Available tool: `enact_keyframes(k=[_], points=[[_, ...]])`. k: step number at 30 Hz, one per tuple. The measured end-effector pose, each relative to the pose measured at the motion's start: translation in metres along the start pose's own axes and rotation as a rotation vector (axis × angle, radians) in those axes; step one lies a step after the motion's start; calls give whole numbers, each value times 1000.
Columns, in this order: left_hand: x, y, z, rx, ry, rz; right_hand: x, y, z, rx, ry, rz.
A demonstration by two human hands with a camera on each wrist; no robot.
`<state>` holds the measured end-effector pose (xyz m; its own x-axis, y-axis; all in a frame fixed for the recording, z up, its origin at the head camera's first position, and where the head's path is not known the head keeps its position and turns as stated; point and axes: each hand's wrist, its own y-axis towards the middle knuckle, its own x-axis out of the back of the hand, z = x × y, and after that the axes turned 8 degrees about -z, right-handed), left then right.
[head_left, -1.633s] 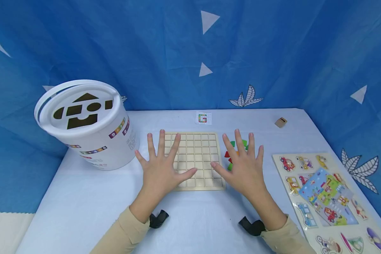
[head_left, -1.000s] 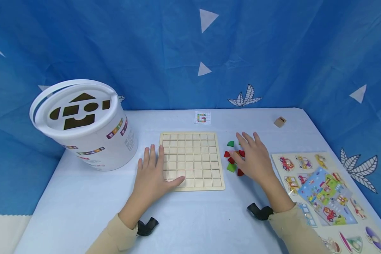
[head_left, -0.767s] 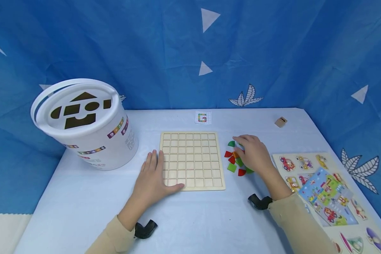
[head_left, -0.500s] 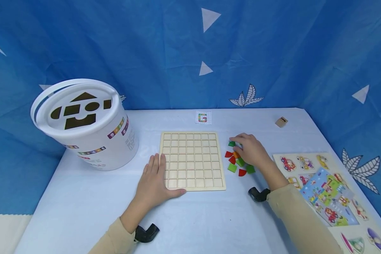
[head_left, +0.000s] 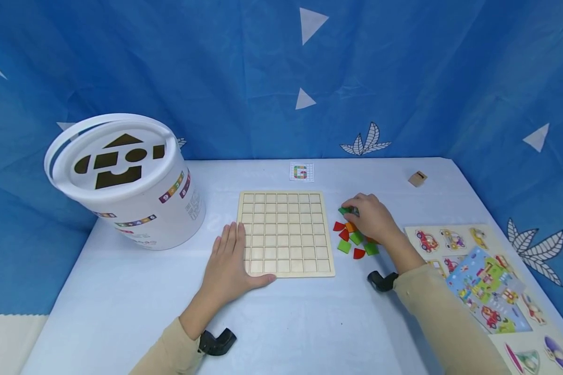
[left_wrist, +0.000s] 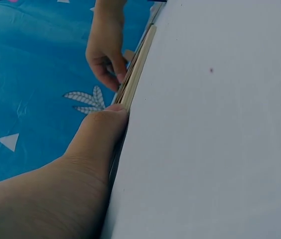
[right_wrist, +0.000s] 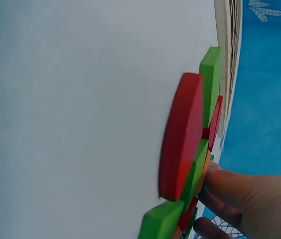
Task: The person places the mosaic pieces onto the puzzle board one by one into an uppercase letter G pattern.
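In the head view my left hand (head_left: 226, 263) lies with straight fingers along the left edge of a wooden grid board (head_left: 286, 234). Its thumb reaches along the board's near edge; the left wrist view shows the thumb (left_wrist: 100, 127) against that edge. To the right of the board, my right hand (head_left: 374, 219) has its fingers curled down and pinches a dark green block (head_left: 344, 210) at the far end of a small pile. Below it lie red (head_left: 358, 253), orange (head_left: 350, 227) and light green blocks (head_left: 344, 246). The right hand hides part of the pile.
A white bucket (head_left: 173, 224) with a shape-sorter lid stands at the left. A small card with a G pattern (head_left: 302, 172) lies behind the board. A small brown block (head_left: 417, 178) sits at the back right. Picture puzzle boards (head_left: 488, 291) fill the right side.
From spread above the board, both hands have come apart and down. The left has settled at the board's left edge. The right has moved to the block pile and curled its fingers at the dark green block.
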<state>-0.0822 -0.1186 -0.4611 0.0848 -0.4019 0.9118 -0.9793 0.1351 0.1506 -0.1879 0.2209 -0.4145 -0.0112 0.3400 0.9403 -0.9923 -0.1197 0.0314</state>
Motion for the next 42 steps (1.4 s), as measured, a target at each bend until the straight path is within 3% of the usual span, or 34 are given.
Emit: enact_keyframes(k=[11,18,28,34,42], points=[[-2,-1,1,12,-14,-7,5,6,-3,-118,168,82],[-2,-1,-1,17,-21,-8,3,12,9,-53,250,39],[-1,-2,-1,24,-15,-6,-17,24,61,-16,405,-7],[-3,-3,0,16,-7,-12,-32,28,82,-1,404,11],[-3,-3,0,18,4,-15,-43,28,92,27,366,-12]])
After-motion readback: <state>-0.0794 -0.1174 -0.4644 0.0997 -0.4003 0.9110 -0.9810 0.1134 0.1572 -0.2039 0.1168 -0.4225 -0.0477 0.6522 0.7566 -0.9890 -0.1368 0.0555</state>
